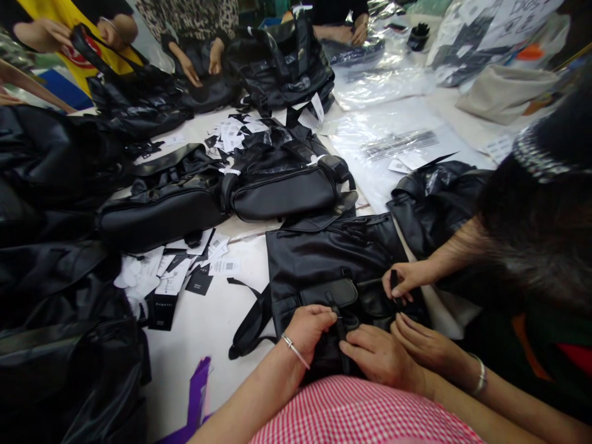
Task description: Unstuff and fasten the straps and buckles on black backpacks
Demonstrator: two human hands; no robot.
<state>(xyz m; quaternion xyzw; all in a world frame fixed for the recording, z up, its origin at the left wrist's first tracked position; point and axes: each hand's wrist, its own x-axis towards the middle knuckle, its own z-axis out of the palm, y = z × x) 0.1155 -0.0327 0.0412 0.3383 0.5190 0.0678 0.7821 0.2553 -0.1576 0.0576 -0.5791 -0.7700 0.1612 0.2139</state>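
Note:
A black leather-look backpack (324, 256) lies flat in front of me, its flap pocket facing up. My left hand (308, 327) is closed in a pinch on a narrow black strap (341, 327) at the front pocket. Lower on the same strap, my right hand (382, 354) has thumb and fingers pressed around it. A co-worker's hand (407, 280) grips another black strap piece at the bag's right side. Their other hand (428, 342) reaches in just beside my right hand. A loose black webbing strap (252, 317) trails off the bag's left side.
Paper and black hang tags (173, 277) lie left of the backpack. More black bags (287, 194) stand behind it and along the left. Purple tape (198, 394) is near the front edge. Clear plastic bags (383, 135) spread at back right. Other people handle bags across the table.

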